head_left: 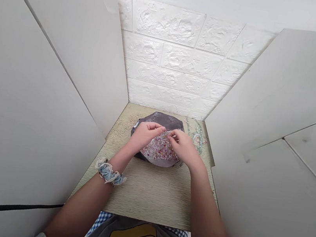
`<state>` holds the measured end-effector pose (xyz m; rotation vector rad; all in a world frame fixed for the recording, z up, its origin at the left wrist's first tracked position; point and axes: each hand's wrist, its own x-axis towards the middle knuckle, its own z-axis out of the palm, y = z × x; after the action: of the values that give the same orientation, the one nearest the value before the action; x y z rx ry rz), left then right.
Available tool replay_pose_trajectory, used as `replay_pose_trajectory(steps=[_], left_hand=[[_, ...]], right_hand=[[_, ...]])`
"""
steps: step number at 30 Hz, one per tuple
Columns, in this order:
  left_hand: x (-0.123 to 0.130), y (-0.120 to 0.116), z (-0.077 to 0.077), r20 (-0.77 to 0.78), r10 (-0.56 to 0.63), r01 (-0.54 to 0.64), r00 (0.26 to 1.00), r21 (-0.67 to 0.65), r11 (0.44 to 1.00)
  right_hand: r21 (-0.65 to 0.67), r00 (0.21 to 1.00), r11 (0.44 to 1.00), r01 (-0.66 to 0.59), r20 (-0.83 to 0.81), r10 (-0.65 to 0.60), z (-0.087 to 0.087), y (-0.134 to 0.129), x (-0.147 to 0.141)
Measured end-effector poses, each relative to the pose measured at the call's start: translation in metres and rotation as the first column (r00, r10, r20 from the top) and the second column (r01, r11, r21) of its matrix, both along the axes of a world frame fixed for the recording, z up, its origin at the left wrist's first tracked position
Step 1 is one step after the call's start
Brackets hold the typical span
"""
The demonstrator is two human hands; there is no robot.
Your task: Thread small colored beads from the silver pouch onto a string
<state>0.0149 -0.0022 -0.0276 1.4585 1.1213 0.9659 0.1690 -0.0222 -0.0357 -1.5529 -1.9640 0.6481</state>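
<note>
A dark grey bag or pouch (pixel 162 118) lies on the wooden table, with many small pink, white and red beads (pixel 159 148) spread in its middle. Over the left side of the beads is my left hand (pixel 145 135), thumb and index finger pinched together; what they hold is too small to make out. My right hand (pixel 182 144) is over the beads' right side, its fingertips curled close together near the left fingertips. Whether a thread or bead sits between its fingers cannot be seen clearly.
Strands of pale green beads (pixel 198 136) lie at the table's back right. The wooden table (pixel 152 193) is narrow, with white panels (pixel 97 46) rising on both sides and a white brick-patterned wall (pixel 181 58) behind.
</note>
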Motion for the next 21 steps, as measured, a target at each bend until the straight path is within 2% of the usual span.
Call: replay_pose_trajectory(steps=[4, 7, 13, 18, 21], left_hand=[[-0.002, -0.001, 0.002, 0.134, 0.049, -0.039, 0.99, -0.078, 0.996], [-0.002, -0.002, 0.004, 0.244, 0.082, -0.051, 0.966, -0.132, 0.99], [-0.005, -0.003, 0.008, 0.511, 0.025, 0.062, 0.86, -0.153, 0.986], [-0.01, -0.002, 0.01, 0.578, -0.011, 0.168, 0.816, -0.22, 0.961], [-0.011, -0.001, 0.01, 0.542, -0.029, 0.206, 0.84, -0.269, 0.941]], right_hand=[[-0.097, 0.956, 0.995, -0.038, 0.286, 0.065, -0.002, -0.005, -0.004], [-0.162, 0.908, 0.987, -0.015, 0.411, 0.081, -0.005, -0.007, -0.008], [-0.252, 0.855, 0.968, -0.007, 0.5, 0.137, -0.009, -0.007, -0.011], [-0.273, 0.83, 0.962, 0.023, 0.542, 0.134, -0.012, -0.006, -0.013], [-0.274, 0.817, 0.961, 0.039, 0.563, 0.127, -0.013, -0.008, -0.015]])
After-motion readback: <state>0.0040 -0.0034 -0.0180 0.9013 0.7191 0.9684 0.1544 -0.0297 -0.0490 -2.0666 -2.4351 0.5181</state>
